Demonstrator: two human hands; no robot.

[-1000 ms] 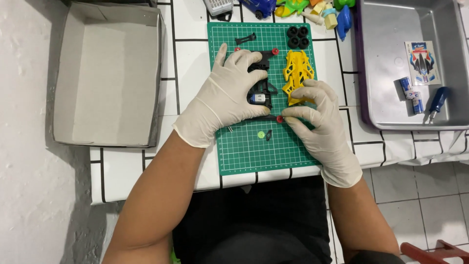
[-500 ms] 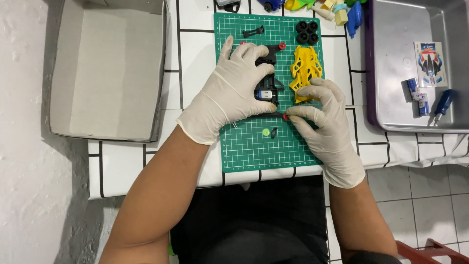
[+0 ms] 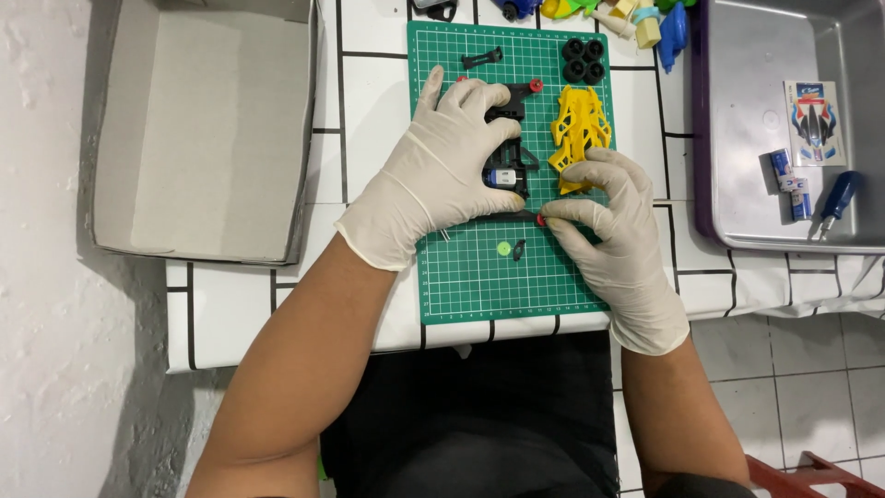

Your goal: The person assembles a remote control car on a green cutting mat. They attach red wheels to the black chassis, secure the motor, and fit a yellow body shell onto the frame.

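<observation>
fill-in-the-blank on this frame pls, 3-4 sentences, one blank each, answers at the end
1. Both hands wear pale ____ gloves.
2. The left hand rests on a black toy-car chassis that lies on a ____ cutting mat.
3. The yellow car body shell lies just beyond the ____ hand's fingers, with four black wheels past it.
4. The open cardboard box sits to the person's ____.

Missing words: rubber; green; right; left

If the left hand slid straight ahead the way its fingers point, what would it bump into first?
Probably the black plastic toy-car chassis already under the left hand; beyond it lie the four small black wheels on the green cutting mat.
</observation>
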